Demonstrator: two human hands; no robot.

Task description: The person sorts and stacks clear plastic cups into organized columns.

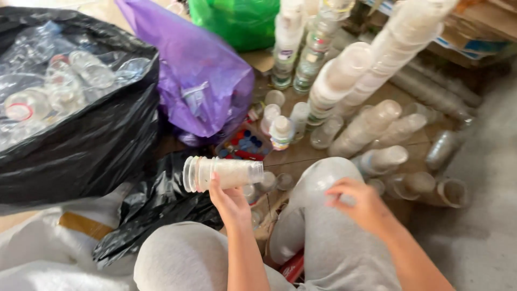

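Clear plastic everywhere — I note the left hand [230,200] gripping a short stack of nested cups [222,173] from below, fingers curled round it, thumb on the near side; the stack lies sideways in the air above the lap, rims pointing left toward the black bag [86,156]. The right hand [360,203] rests on the grey-trousered knee [323,215], fingers bent and close together; whether they pinch anything I cannot tell, the frame is blurred there. As I judge it, the sorting is well along: several long columns of stacked cups [377,70] already lean against the cardboard at upper right, and more short stacks lie on the floor beside them. What seems left — the black bag at left is full of loose transparent containers [59,91], and single cups [323,134] and small bottles [281,132] stand scattered on the wooden floor ahead. Around: a purple bag [199,75], a green bag [242,19] behind it, a small tray of coloured bottle caps [242,145], a second crumpled black bag [156,210] by the left thigh. The loose cups just in front of the knees crowd the space between hands and finished columns.
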